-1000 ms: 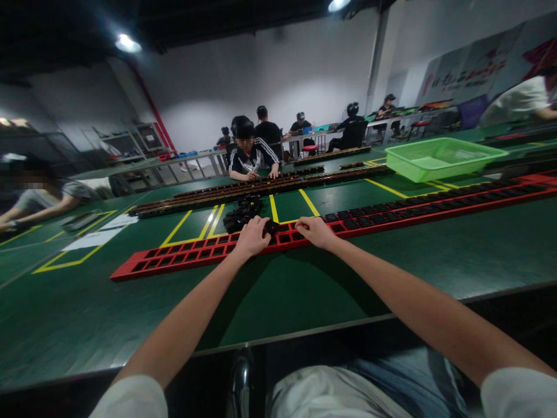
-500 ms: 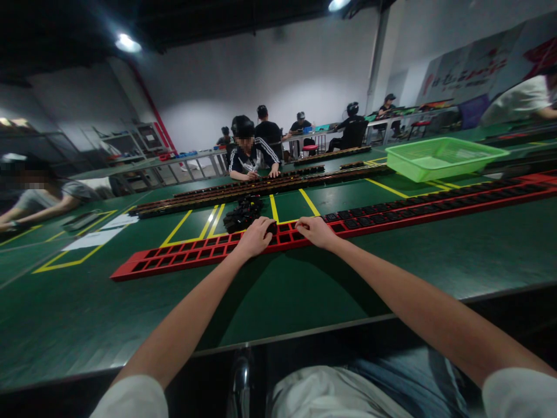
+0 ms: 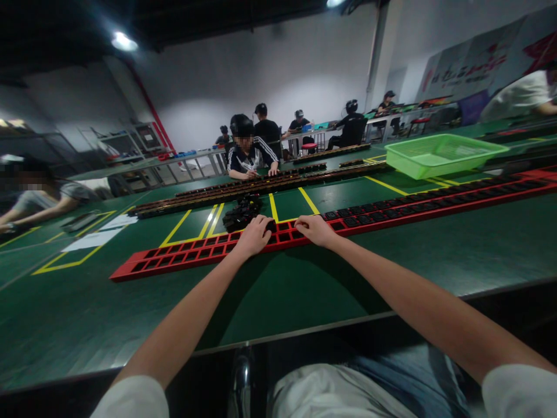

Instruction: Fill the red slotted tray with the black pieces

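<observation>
A long red rack [image 3: 169,266] with two rows of square openings lies across the table before me. Over its middle is my left hand [image 3: 255,237], fingers curled round a small black piece [image 3: 271,226]. My right hand [image 3: 317,230] rests at the rack a little to the right, its fingers bent and pressed together over the openings; what they grip, if anything, is hidden. Black square pieces [image 3: 363,219] fill the openings right of that hand, while those left of my hands show bare. Just behind my left hand lies a heap of black pieces [image 3: 242,213].
A light green basket [image 3: 444,165] stands behind the rack's right part. Long brown strips [image 3: 209,194] lie farther back, where a co-worker [image 3: 252,154] bends over them. White papers [image 3: 93,239] and yellow tape lines mark the green table [image 3: 78,313]. Another person [image 3: 39,197] sits far left.
Both hands stay in nearly the same place over the rack, with only slight finger movement. The view has tilted very slightly.
</observation>
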The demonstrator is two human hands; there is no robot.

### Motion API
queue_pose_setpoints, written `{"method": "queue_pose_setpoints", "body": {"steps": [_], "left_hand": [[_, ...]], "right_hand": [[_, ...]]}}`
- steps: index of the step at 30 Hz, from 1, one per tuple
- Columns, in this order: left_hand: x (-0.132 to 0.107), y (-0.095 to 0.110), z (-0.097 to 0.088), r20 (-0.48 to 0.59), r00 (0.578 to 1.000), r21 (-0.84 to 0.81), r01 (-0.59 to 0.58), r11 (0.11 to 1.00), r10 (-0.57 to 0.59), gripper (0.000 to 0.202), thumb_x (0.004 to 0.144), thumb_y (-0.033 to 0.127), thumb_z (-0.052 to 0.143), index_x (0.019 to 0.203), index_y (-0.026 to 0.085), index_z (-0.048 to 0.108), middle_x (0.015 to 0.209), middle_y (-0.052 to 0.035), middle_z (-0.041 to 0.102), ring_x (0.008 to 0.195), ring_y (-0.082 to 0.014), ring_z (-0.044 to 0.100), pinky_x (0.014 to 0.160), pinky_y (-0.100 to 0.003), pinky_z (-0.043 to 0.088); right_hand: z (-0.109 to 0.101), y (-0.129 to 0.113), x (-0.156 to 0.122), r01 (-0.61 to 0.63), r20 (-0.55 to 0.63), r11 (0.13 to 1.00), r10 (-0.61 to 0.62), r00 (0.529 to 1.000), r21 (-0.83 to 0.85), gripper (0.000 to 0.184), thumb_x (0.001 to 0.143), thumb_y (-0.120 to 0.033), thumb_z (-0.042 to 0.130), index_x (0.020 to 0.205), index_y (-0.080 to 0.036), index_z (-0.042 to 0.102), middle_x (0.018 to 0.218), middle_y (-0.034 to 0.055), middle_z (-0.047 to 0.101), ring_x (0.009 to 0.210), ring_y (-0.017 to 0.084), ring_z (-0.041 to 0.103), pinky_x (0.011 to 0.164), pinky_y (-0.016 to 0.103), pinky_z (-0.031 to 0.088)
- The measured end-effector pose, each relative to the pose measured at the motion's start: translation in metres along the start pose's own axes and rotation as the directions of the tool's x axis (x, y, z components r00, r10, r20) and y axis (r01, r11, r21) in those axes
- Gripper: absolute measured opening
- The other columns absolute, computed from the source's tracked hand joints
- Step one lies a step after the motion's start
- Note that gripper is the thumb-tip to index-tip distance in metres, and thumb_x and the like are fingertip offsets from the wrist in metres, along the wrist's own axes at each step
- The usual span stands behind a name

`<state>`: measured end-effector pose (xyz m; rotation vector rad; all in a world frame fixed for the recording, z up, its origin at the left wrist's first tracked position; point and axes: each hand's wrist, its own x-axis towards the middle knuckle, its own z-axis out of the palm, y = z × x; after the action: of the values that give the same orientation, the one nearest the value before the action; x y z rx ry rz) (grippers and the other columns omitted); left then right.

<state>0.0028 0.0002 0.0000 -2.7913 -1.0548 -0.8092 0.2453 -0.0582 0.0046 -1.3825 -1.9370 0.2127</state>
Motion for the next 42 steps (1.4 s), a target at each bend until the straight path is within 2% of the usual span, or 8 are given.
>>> {"method": "queue_pose_setpoints", "body": {"steps": [13, 20, 32, 42], "left_hand": [[-0.0006, 0.0001, 0.0003, -0.006, 1.000, -0.016, 0.003, 1.000, -0.003, 0.039, 0.090, 0.018, 0.051, 0.130, 0.020, 0.054, 0.124, -0.0100, 0.053, 0.119, -0.0242, 0.052, 0.106, -0.041, 0.045], [0.0003, -0.0005, 0.0008, -0.014, 1.000, -0.030, -0.021, 0.999, 0.020, 0.039, 0.090, 0.014, 0.049, 0.128, 0.015, 0.055, 0.123, -0.0120, 0.053, 0.118, -0.0242, 0.053, 0.108, -0.040, 0.044], [0.0001, -0.0044, 0.0034, -0.047, 0.999, -0.069, -0.030, 0.997, 0.027, 0.039, 0.088, 0.013, 0.052, 0.127, 0.018, 0.055, 0.122, -0.0104, 0.052, 0.118, -0.0239, 0.053, 0.108, -0.040, 0.044], [0.0002, -0.0053, 0.0044, -0.015, 1.000, -0.077, -0.022, 0.997, 0.021, 0.036, 0.089, 0.014, 0.051, 0.124, 0.018, 0.057, 0.123, -0.0108, 0.054, 0.117, -0.0237, 0.054, 0.105, -0.039, 0.046]], "right_hand": [[-0.0015, -0.0007, -0.0009, 0.015, 0.012, 1.000, -0.015, 1.000, -0.004, 0.014, 0.088, -0.017, 0.057, 0.085, -0.015, 0.071, 0.071, 0.0022, 0.066, 0.061, 0.013, 0.053, 0.059, 0.024, 0.035], [-0.0016, -0.0007, -0.0008, 0.013, 0.027, 1.000, -0.013, 1.000, -0.003, 0.015, 0.088, -0.016, 0.056, 0.083, -0.015, 0.070, 0.073, 0.0025, 0.066, 0.062, 0.013, 0.053, 0.060, 0.024, 0.035], [-0.0020, -0.0019, -0.0003, 0.006, 0.036, 1.000, -0.005, 0.999, -0.012, 0.015, 0.088, -0.015, 0.056, 0.084, -0.015, 0.071, 0.075, 0.0031, 0.067, 0.064, 0.013, 0.053, 0.061, 0.024, 0.034], [-0.0016, -0.0010, -0.0005, 0.009, 0.039, 1.000, -0.009, 0.999, -0.003, 0.015, 0.087, -0.015, 0.057, 0.082, -0.015, 0.070, 0.072, 0.0024, 0.066, 0.062, 0.012, 0.052, 0.060, 0.024, 0.033]]}}
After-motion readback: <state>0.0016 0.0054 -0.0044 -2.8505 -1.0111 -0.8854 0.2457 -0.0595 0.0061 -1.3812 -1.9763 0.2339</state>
